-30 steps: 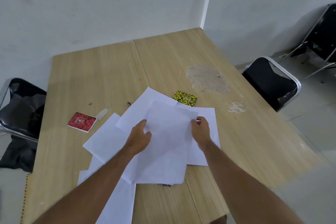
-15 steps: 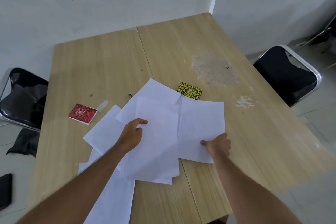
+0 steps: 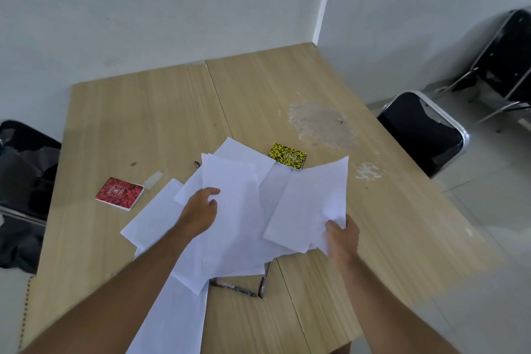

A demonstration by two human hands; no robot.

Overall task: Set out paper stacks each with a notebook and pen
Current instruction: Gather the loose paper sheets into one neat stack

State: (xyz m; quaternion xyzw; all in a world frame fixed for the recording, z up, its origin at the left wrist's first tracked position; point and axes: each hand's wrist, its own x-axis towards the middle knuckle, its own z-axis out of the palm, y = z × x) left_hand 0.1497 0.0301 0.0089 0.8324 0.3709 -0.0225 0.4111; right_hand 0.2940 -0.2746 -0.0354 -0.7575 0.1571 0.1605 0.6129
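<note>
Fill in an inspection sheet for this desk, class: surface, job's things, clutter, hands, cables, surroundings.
Surface: wooden table, worn patch at far right.
Job's things: loose white sheets spread in the middle; red notebook to the left; yellow notebook partly under paper; two pens at the near edge of the sheets.
Clutter: small pale scrap beside the red notebook.
Hands: left hand grips sheets; right hand lifts one sheet.
Cables: nothing seen.
Surroundings: black chairs, white walls.
</note>
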